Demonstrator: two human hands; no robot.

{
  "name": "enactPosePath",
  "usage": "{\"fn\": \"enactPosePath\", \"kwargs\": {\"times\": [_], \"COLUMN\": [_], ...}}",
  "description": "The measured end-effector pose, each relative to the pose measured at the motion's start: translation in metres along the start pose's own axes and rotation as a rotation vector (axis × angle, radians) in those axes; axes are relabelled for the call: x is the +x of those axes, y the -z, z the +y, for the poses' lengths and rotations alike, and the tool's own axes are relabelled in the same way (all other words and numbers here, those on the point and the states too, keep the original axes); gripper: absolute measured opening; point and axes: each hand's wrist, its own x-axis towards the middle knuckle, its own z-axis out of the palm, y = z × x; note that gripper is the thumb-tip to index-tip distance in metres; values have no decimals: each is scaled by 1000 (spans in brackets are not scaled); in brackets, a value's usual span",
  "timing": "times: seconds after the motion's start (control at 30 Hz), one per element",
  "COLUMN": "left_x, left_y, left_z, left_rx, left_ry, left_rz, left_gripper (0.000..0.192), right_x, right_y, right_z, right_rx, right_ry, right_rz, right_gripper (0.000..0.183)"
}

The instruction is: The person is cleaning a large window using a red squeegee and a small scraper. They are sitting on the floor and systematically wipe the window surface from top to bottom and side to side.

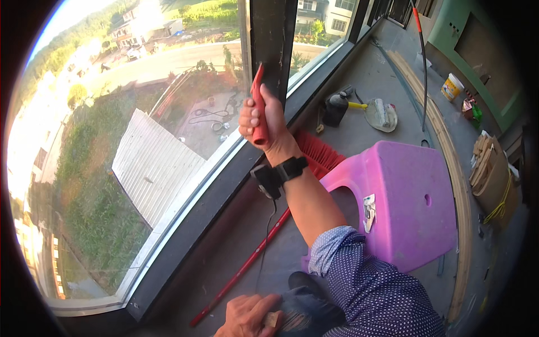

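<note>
My right hand (266, 120) grips a red hand tool (260, 122) with a round, hollow handle end. The tool's narrow tip points up in front of the dark window mullion (271, 46); whether it touches the frame I cannot tell. Strapped to my right wrist is a black device (280, 175) with a thin cable running down. Low in the view, my left hand (248, 314) rests by my jeans-clad knee (313, 309). Its fingers are curled on a small beige piece (271, 319), too little seen to name. The glass pane (189, 105) lies left of the tool.
A purple plastic stool (414, 202) stands right of my arm. Below the sill, a red broom (322, 153) lies along the floor. Beyond are a dark pump sprayer (336, 109), a dustpan (381, 116), long wooden strips (446, 139), a yellow-and-white bucket (452, 87) and folded cardboard (490, 172).
</note>
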Motion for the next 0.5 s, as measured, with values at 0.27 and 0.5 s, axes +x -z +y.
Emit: {"fn": "enactPosePath", "kwargs": {"times": [0.27, 0.5], "left_x": [-8, -4], "left_y": [1, 1], "left_z": [3, 6], "left_rx": [32, 13], "left_ry": [-1, 2], "left_rz": [28, 17], "left_gripper": [23, 27], "right_x": [-16, -48], "right_y": [34, 57], "right_z": [30, 112], "right_rx": [-83, -449], "right_ry": [267, 223], "right_rz": [485, 523], "right_gripper": [49, 52]}}
